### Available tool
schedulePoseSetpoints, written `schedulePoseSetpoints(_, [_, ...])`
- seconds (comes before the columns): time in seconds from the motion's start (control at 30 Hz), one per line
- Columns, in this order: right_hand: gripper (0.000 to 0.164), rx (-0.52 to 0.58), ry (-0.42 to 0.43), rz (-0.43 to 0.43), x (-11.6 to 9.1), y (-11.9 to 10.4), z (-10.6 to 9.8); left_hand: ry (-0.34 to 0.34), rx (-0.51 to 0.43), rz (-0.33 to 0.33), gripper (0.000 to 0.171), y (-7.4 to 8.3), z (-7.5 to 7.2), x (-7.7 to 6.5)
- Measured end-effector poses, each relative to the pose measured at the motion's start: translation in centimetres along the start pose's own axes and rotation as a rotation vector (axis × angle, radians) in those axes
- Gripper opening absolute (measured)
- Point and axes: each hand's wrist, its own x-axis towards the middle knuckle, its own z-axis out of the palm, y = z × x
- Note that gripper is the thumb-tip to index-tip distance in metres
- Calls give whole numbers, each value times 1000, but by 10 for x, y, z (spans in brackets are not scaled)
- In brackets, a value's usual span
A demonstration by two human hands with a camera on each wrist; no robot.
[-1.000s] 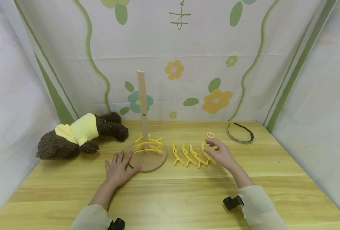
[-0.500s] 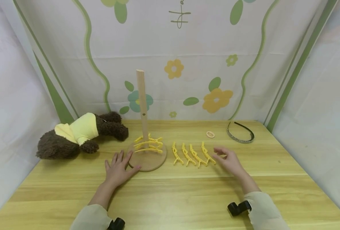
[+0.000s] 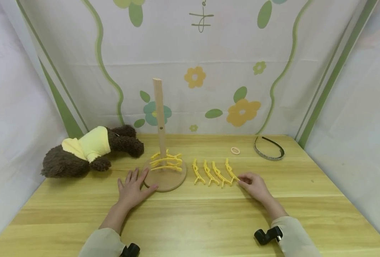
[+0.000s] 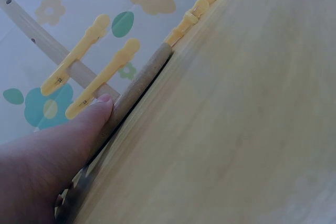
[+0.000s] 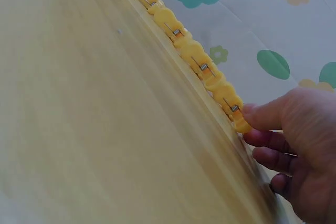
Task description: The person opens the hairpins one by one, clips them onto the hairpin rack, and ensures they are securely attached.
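Note:
My left hand (image 3: 132, 191) lies with fingers spread on the left edge of a round wooden base (image 3: 168, 183); its thumb (image 4: 100, 109) rests on the rim. From the base rises a flat wooden post (image 3: 159, 110), with several yellow hair clips (image 3: 166, 167) fastened around its foot. To the right, several more alligator hair clips lie in a row on the table, their springs showing in the right wrist view. My right hand (image 3: 256, 186) pinches the near end of the rightmost hair clip (image 3: 229, 168) between thumb (image 5: 262, 116) and index finger.
A brown plush toy (image 3: 91, 150) in a yellow shirt lies at the left. Behind the clips are a small light-coloured ring (image 3: 235, 151) and a black headband (image 3: 269, 157) with a glittery front. A printed cloth (image 3: 177, 46) walls off the table's back.
My right hand draws back to the right from over the clips, then comes down to the rightmost clip's near end and takes hold of it. The left hand stays put.

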Motion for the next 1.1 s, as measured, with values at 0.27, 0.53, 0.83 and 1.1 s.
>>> schedulePoseSetpoints(0.27, [14, -51, 82, -2, 1, 0, 3, -2, 10, -5, 82, -2, 0, 0])
schedulePoseSetpoints(0.53, [18, -73, 139, 25, 3, 3, 2, -4, 11, -4, 82, -2, -1, 0])
schedulePoseSetpoints(0.83, [56, -160, 78, -2, 1, -1, 8, -4, -1, -4, 81, 0, -2, -1])
schedulePoseSetpoints(1.1, [46, -225, 117, 38, 0, -2, 7, -5, -11, -6, 80, 0, -1, -1])
